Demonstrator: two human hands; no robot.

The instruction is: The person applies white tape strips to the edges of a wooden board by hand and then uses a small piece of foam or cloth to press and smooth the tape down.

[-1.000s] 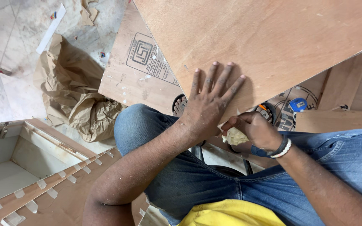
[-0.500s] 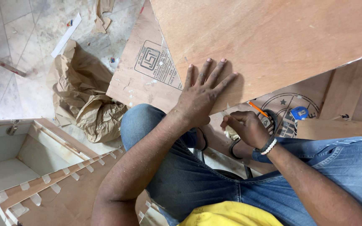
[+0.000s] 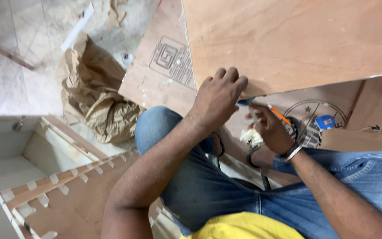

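A large plywood sheet [image 3: 297, 40] lies tilted in front of me, over my knees. My left hand [image 3: 219, 97] rests at its near edge with the fingers curled over that edge. Just below the edge, my right hand [image 3: 273, 130], a bangle on its wrist, is closed around a crumpled white rag [image 3: 252, 136] and an orange pencil [image 3: 279, 114] that sticks out toward the upper left. Something small and blue [image 3: 245, 102] shows between the two hands; I cannot tell what it is.
A second board with a printed square mark [image 3: 164, 75] lies under the sheet. Crumpled brown paper [image 3: 98, 106] sits on the tiled floor at left. A blue tape measure [image 3: 325, 121] lies at right, and a white cabinet part with a tabbed wooden panel [image 3: 58, 194] at lower left.
My left hand slid back from lying flat with spread fingers on the sheet, and now curls over its near edge. My right hand rose toward that edge, and the orange pencil came into view.
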